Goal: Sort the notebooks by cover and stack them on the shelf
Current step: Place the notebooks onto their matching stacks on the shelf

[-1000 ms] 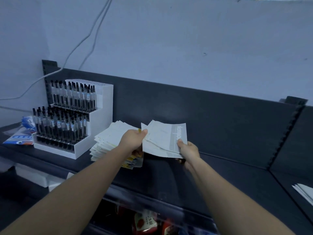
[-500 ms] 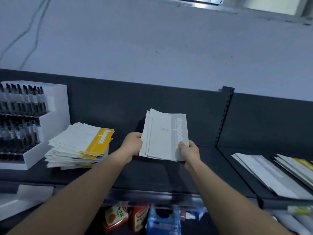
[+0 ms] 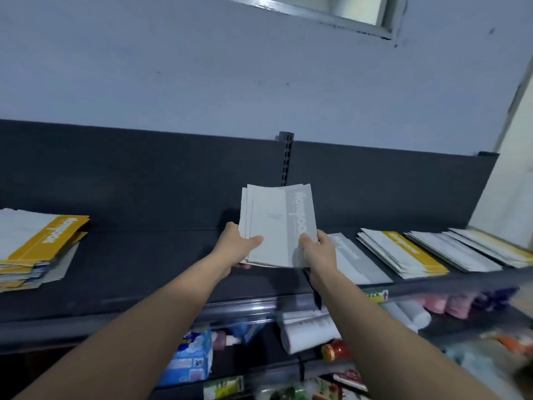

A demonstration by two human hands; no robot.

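A small bundle of grey-banded white notebooks [image 3: 277, 223] is held tilted up above the dark shelf [image 3: 144, 264]. My left hand [image 3: 235, 246] grips its lower left edge and my right hand [image 3: 318, 251] grips its lower right corner. At the far left lies a messy mixed pile of notebooks [image 3: 37, 249] with a yellow-banded one on top. To the right lie sorted stacks: a grey-banded stack [image 3: 354, 261] just beside my right hand, then a yellow-banded stack [image 3: 403, 255], then two more pale stacks [image 3: 455, 251].
The shelf's dark back panel [image 3: 173, 174] has a slotted upright post [image 3: 286, 157] behind the held bundle. Below the shelf edge sit packaged goods, among them a blue pack [image 3: 190, 359] and rolled white items [image 3: 308, 330]. A pale wall corner [image 3: 507, 183] bounds the right end.
The view has swung right: the pen display has left the frame and more sorted stacks show on the right. Both hands carried the grey-banded bundle rightward, toward the grey-banded stack.
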